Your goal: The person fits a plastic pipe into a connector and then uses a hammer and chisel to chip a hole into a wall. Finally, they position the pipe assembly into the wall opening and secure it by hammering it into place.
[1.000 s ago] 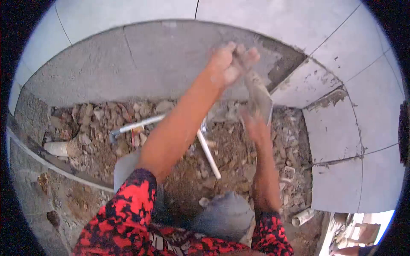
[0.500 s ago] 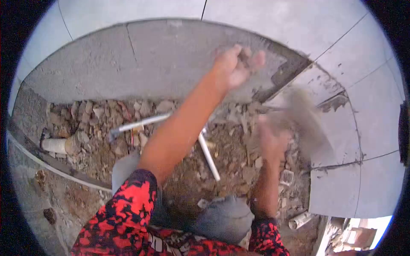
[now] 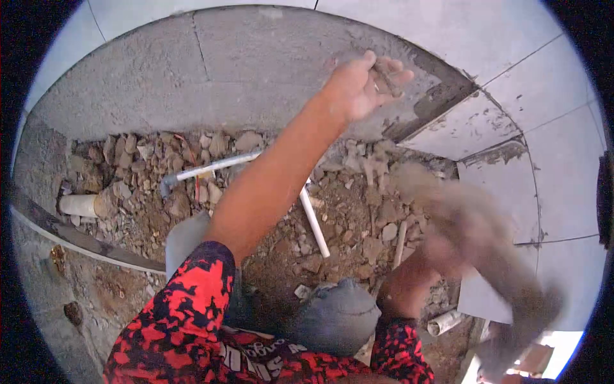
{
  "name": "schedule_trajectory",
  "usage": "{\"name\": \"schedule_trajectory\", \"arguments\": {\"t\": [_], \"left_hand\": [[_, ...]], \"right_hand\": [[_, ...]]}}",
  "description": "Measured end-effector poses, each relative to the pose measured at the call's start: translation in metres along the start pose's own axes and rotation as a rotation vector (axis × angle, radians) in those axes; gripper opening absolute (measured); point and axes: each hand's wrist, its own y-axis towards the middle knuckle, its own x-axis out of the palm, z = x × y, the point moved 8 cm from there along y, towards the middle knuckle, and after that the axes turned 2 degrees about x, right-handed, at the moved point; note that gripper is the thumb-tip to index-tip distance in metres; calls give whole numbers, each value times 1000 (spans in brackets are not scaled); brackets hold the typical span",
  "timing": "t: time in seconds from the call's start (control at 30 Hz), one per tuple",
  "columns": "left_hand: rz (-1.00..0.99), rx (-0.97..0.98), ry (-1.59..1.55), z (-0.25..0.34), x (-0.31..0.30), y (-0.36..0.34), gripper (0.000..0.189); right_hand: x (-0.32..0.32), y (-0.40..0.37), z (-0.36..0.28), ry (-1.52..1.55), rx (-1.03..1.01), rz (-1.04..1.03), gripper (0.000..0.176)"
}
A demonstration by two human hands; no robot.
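Left hand [image 3: 364, 86] is held up against the grey wall [image 3: 211, 83], fingers apart and half-curled, dusted with grit. Nothing solid is seen clamped in it.

Right hand [image 3: 441, 246] is smeared by motion. A grey-brown chunk [image 3: 505, 269] is blurred just outboard of it, towards the tiles [image 3: 511, 185]. Whether the chunk is gripped or already free cannot be told.

Rubble [image 3: 358, 217] lies below the left hand and just inboard of the right hand, and fills the pit. A white pipe [image 3: 313, 221] runs under the left forearm and is only partly bared. A pipe stub [image 3: 78, 205] is well apart from both hands, at the far side of the pit.

Progress, as judged: clearing is partly done at best. One chunk is being shifted, the pipes are exposed only on top, and most of the rubble is left.
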Motion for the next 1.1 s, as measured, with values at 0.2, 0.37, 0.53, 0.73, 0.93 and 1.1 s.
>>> {"name": "schedule_trajectory", "arguments": {"t": [0.2,0.37,0.53,0.73,0.93,1.1], "left_hand": [[-23,-27,62,2,11,-4,33],[-75,-45,97,3,-1,8,36],[-78,-10,99,6,3,8,37],[-28,51,-181,-14,-3,9,34],[131,116,-345,-18,-16,24,32],[11,97,139,19,-45,47,28]], "right_hand": [[94,10,68,-177,372,-288,27],[26,21,-11,273,197,158,37],[50,34,10,45,183,9,39],[69,-51,85,261,588,15,40],[70,-112,98,274,625,67,36],[111,-105,101,4,560,-321,37]]}}
